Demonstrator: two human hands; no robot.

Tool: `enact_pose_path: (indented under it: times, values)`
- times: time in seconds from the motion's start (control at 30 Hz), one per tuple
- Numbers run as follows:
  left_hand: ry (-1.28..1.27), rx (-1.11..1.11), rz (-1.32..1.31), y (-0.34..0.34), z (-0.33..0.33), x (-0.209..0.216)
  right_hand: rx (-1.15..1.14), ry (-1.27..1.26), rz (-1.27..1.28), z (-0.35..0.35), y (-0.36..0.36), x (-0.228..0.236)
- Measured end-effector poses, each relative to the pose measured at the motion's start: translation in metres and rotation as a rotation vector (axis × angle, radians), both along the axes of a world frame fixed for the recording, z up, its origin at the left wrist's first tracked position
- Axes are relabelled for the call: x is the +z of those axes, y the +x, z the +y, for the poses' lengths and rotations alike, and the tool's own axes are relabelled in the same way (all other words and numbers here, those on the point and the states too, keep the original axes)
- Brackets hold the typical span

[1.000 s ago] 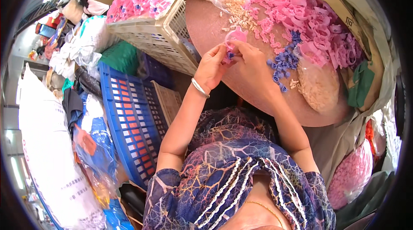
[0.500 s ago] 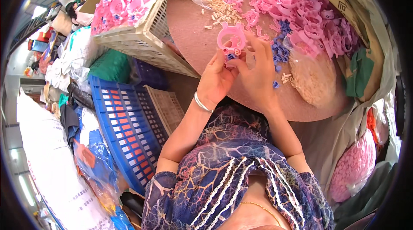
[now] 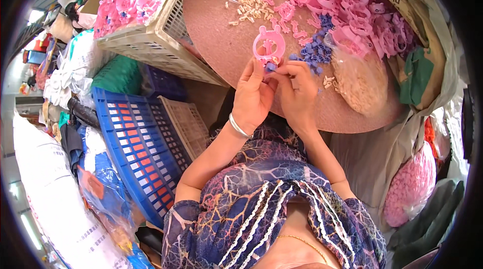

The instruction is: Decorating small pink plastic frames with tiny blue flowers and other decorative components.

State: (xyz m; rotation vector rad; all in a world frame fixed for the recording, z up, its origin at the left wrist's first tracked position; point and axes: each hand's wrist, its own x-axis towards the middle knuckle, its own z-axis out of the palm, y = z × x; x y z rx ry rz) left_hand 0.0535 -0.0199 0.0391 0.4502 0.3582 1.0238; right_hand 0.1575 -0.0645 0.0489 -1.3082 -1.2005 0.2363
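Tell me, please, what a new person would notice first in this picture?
Probably the pink plastic piece held up by the left hand and right hand over the round table. Behind it lies a heap of pink parts, and a white basket of more stands at left.

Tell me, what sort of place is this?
Probably a small workshop where plastic toy parts are put together by hand. Loose pink plastic pieces are heaped on a round table, a white basket holds more, and crates and sacks crowd around.
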Motion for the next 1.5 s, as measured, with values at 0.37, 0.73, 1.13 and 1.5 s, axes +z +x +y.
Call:
enact_pose_path:
  times: [0.37,0.73,1.13,1.5]
  values:
    - [-0.115,0.022,0.020,-0.011,0.010,0.000,0.330,-0.193,0.829,0.007,0.026,-0.013]
    - [-0.109,0.057,-0.019,-0.004,0.007,-0.002,0.210,-0.100,-0.109,0.015,0.016,0.022]
    - [-0.035,0.080,0.004,-0.009,0.017,-0.008,0.208,-0.187,0.214,0.020,0.001,0.018]
    - [0.104,-0.117,0.105,-0.019,0.027,-0.008,-0.119,-0.187,-0.114,0.023,-0.006,0.012]
